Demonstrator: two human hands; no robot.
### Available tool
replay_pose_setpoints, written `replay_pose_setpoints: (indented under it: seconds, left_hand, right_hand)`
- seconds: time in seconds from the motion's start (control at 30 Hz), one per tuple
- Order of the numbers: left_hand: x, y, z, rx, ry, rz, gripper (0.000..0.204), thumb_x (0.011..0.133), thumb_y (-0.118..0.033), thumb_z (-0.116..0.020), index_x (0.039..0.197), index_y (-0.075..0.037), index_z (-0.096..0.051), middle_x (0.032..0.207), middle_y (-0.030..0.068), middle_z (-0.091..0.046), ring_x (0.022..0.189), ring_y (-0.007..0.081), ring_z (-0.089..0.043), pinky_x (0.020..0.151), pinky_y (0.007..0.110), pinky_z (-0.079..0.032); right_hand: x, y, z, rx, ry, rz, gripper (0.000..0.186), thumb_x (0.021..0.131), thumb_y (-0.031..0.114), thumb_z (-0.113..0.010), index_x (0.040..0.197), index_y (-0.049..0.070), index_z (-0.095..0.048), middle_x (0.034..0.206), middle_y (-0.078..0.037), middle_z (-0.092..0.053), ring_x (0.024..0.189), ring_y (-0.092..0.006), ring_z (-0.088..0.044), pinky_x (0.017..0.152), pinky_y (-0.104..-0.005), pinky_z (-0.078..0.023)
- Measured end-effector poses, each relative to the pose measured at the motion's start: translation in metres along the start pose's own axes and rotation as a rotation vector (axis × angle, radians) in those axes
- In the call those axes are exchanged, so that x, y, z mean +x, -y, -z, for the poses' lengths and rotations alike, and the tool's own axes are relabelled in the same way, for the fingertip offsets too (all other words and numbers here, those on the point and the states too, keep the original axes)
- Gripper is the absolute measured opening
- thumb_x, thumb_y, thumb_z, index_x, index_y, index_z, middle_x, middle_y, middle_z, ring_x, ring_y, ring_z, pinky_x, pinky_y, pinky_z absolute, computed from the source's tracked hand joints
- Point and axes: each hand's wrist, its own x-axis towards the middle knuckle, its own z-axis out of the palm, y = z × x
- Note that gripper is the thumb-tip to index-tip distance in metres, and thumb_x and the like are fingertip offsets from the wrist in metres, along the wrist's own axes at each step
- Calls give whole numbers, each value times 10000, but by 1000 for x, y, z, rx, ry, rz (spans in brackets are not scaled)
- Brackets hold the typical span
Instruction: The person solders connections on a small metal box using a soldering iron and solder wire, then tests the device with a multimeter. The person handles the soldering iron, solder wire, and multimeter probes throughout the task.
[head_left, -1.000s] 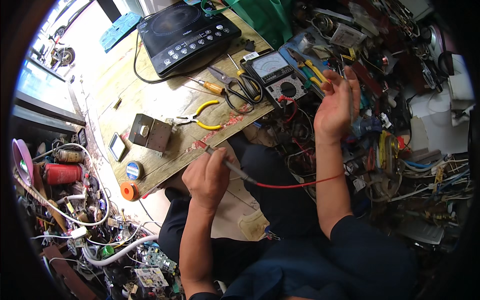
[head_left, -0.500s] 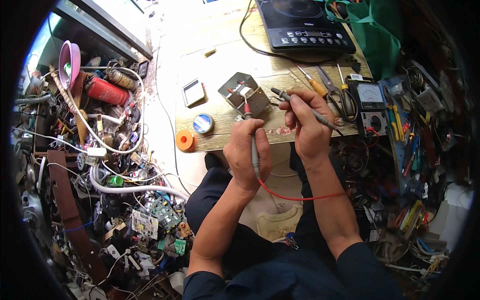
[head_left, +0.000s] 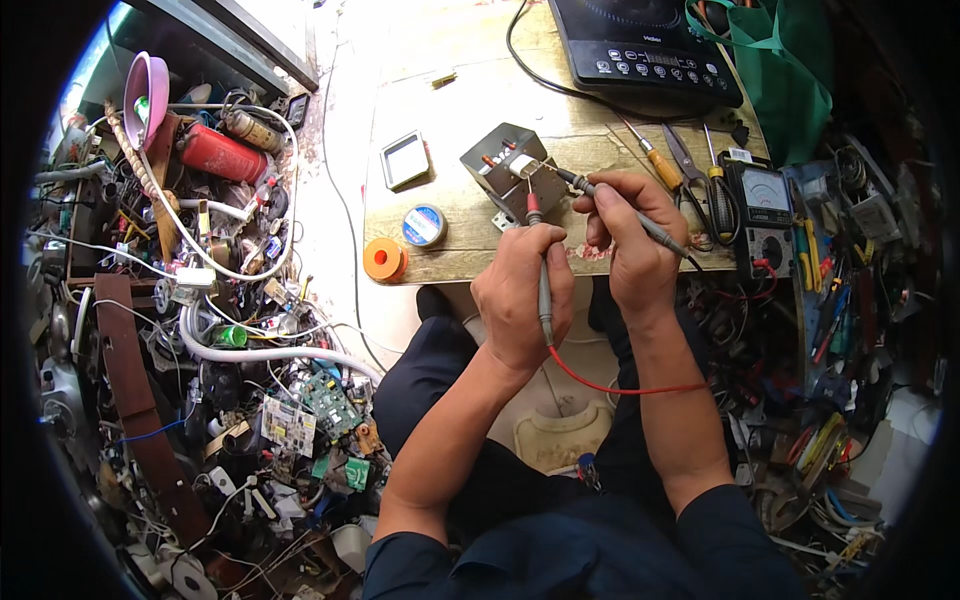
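Observation:
My left hand (head_left: 520,295) is closed round a test probe with a red collar (head_left: 534,208); its red lead runs across my right forearm. The probe's tip reaches the white part (head_left: 522,166) inside an open grey metal box (head_left: 490,180) on the table. Pinched in my right hand (head_left: 638,240) is a grey and black test probe (head_left: 655,232). Its thin tip points at the right side of the same white part; whether both tips touch metal is too small to tell. An analog multimeter (head_left: 766,205) lies at the table's right edge.
On the wooden table (head_left: 460,262) are an orange solder spool (head_left: 386,260), a round tin (head_left: 424,226), a small square frame (head_left: 405,160), scissors (head_left: 683,155), a screwdriver (head_left: 662,168) and a black induction cooker (head_left: 650,70). Electronic scrap (head_left: 290,425) crowds the left floor.
My right hand has brought its probe closer to the white part in the box. The left probe stays at the white part. The whole view has shifted slightly.

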Motion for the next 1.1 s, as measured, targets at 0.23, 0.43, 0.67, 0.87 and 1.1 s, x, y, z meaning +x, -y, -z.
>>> replay_pose_setpoints:
  seconds: [0.23,0.43,0.67,0.87,1.1]
  left_hand:
    - [-1,2,-2,14,-1,16,175,986,80,-617,1132,3,-675,923,169,-657,740,297,-667,687,371,-541]
    - [-3,1,0,14,8,40,172,1000,75,-609,1139,2,-680,945,169,-671,762,298,-682,704,365,-550]
    - [-1,9,-2,10,-5,-14,197,957,65,-677,1136,-14,-690,938,187,-702,773,356,-729,699,403,-579]
    - [-10,11,0,36,38,80,159,999,72,-608,1125,6,-680,933,182,-691,784,350,-701,729,409,-568]
    - [-10,9,-1,65,55,69,142,1087,-20,-555,1159,14,-672,915,115,-660,762,208,-623,699,335,-510]
  right_hand:
    - [2,-2,0,12,1,-14,185,1029,110,-698,1139,-35,-732,930,-88,-776,693,-56,-613,637,-222,-509]
    - [0,-2,-1,-34,10,-6,193,1052,113,-655,1155,-35,-722,934,-104,-766,696,-78,-616,628,-232,-498]
    - [2,-4,0,-47,18,5,177,1041,112,-666,1135,-22,-732,924,-89,-774,680,-64,-610,605,-225,-489]
    - [3,-4,-2,-52,28,-19,162,1030,108,-678,1096,-30,-734,894,-81,-772,651,-56,-617,598,-225,-509]
    - [3,-4,1,-5,53,0,166,1023,110,-687,1083,-39,-732,899,-76,-765,696,-65,-635,630,-236,-525]
